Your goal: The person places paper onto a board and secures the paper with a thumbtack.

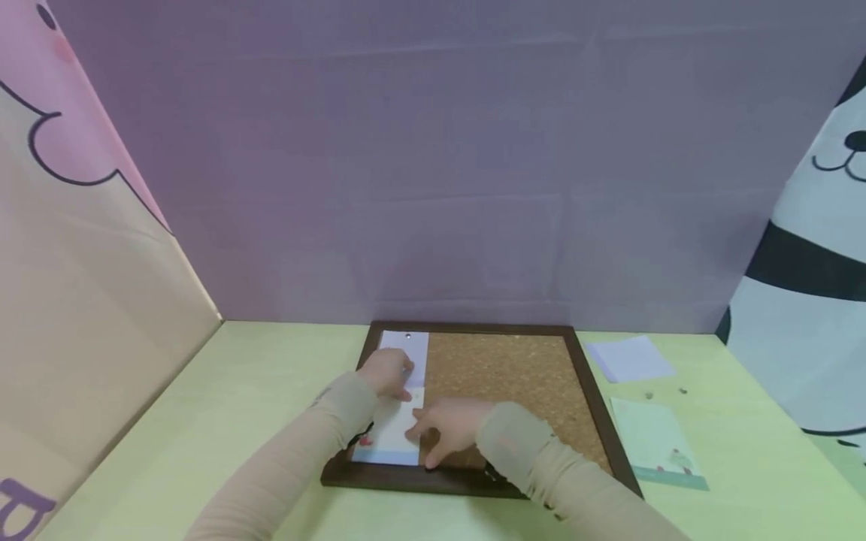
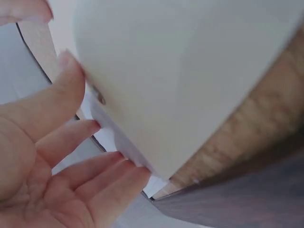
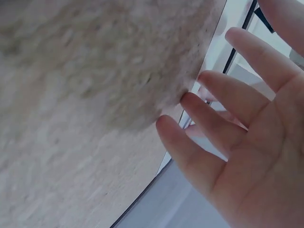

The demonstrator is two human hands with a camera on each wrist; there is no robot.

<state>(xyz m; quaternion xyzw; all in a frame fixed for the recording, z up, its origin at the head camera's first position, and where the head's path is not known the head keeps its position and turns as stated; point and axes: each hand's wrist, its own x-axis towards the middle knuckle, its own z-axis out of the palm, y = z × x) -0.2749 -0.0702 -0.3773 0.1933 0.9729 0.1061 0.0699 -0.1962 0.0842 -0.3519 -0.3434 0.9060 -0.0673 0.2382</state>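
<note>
A dark-framed corkboard lies on the table with two paper sheets along its left side. The upper pale lilac sheet has a small pin near its top. Below it is a white sheet with a blue bottom strip and a red print. My left hand rests over where the sheets meet, fingers extended along the paper; a small dark spot shows by its thumb in the left wrist view. My right hand touches the white sheet's right edge with spread fingers, over the cork.
Right of the board lie a lilac paper stack and a pale green printed sheet. Two small pins, a left one and a right one, sit between them. A grey-purple backdrop stands behind the table.
</note>
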